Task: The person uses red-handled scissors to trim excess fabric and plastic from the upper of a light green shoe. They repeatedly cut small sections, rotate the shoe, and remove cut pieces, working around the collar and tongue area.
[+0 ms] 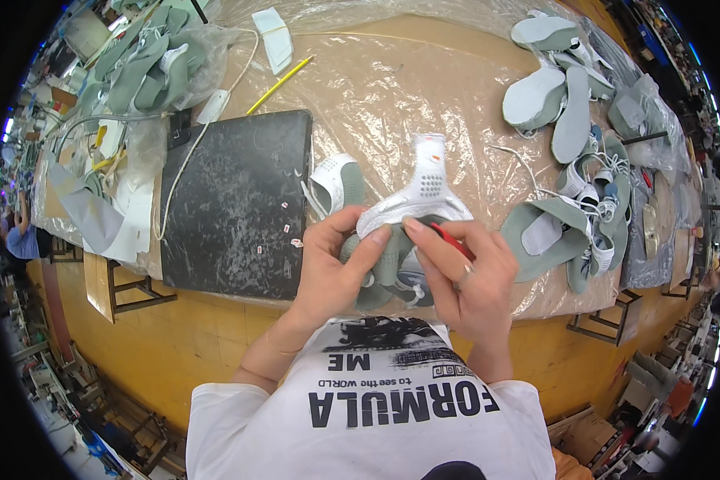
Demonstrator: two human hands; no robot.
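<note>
Close in front of me, both hands hold a white and grey-green shoe upper (430,186), its perforated white tab pointing away from me. My left hand (332,260) is closed on its left edge, thumb on top. My right hand (474,276) pinches the edge near the middle, thumb close to the left one. A red-handled tool (454,240) lies within the right fingers; its working end is hidden. Grey-green fabric and a lace end (414,298) hang beneath the hands. Just beyond the left hand sits another white and grey-green shoe piece (338,182).
A dark board (236,204) lies to the left on the plastic-covered table (392,88). Beyond it are a yellow pencil-like stick (280,85) and a white cord (240,76). Piled shoe uppers (148,64) lie far left; soles (536,98) and laced uppers (596,208) crowd the right.
</note>
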